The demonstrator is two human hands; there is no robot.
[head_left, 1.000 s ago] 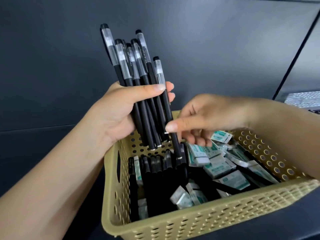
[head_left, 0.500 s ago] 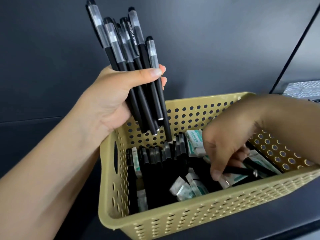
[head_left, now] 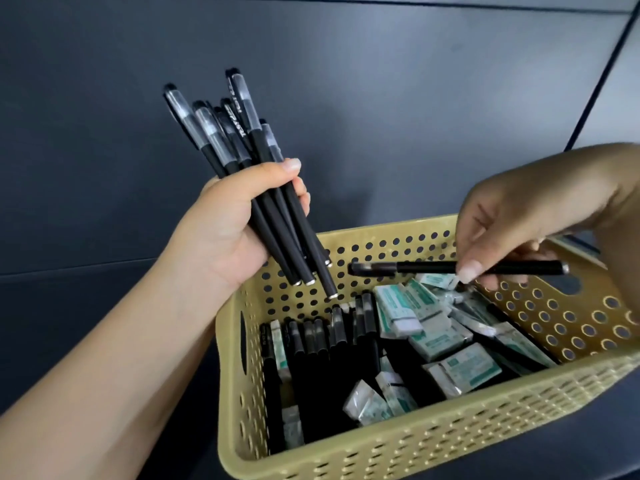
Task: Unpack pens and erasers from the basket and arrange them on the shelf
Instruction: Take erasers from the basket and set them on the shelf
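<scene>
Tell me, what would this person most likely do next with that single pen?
Probably carry the single pen, pinched level by the right hand above the basket, across into the bundle of pens gripped by the left hand.

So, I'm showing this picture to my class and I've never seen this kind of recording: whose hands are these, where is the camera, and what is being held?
There is no machine here. The camera sits on a person's head and looks forward and down, so you see that person's own two bare hands.

The left hand holds a bunch of black pens upright in a closed grip. The right hand pinches one more pen, held level above the basket.

The basket is tan plastic with holes. Inside lie more black pens on the left and wrapped white-and-green erasers on the right. Behind is a dark wall; I cannot clearly make out the shelf.
</scene>
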